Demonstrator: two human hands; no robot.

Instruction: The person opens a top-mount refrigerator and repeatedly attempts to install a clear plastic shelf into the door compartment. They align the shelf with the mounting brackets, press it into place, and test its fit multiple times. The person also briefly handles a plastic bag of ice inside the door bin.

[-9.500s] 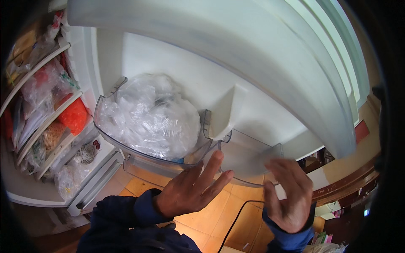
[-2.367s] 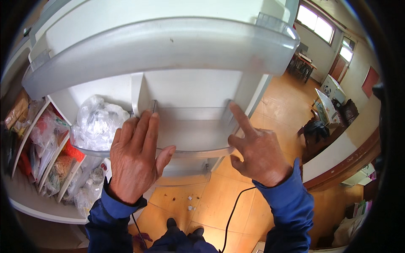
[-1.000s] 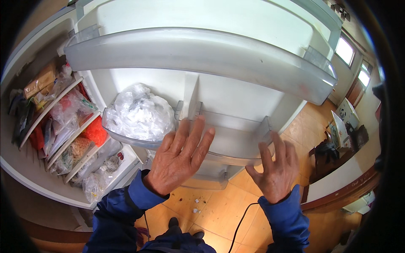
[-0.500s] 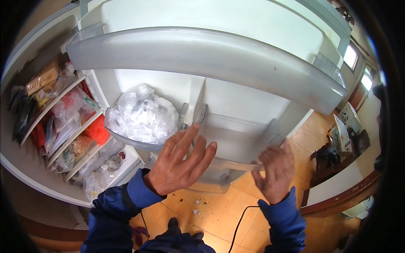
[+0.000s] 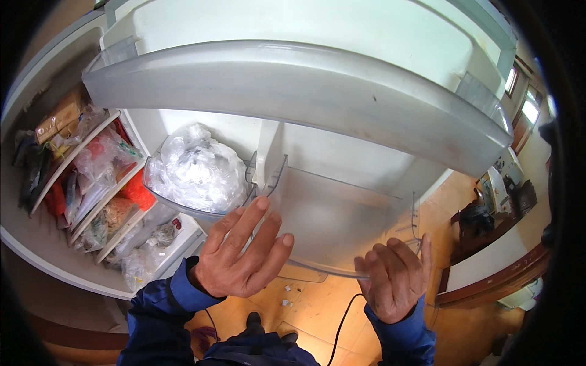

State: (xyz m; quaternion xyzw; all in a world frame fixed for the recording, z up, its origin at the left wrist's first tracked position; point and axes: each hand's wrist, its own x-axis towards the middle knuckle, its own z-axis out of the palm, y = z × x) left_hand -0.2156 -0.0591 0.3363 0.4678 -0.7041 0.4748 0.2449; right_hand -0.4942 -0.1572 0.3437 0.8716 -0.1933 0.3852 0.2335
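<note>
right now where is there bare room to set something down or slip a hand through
The right-hand door bin is bare between the white divider and right hand, but looks tilted. A hand could probably pass above it, under the long upper bin. Crowded: left bin, full of clear bags; packed shelves.

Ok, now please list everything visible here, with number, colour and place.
Door: one, white, centre
Top bin: one, grey, door
Left bin: one, clear, below top bin
Bag bundle: one, clear, in left bin
Right bin: one, clear, below top bin
Shelves: at least three, white, left
Bags: many, mostly clear, shelves
Packet: one, brown, upper left
Floor: one, orange, below
Scraps: several, white, floor
Cable: two stretches, black, over floor
Furniture: several, mixed colours, far right
Shoes: two, dark, floor
Sleeves: two, blue, forearms
Left hand: one, bare, beside right bin
Right hand: one, bare, at right bin's rim
</note>
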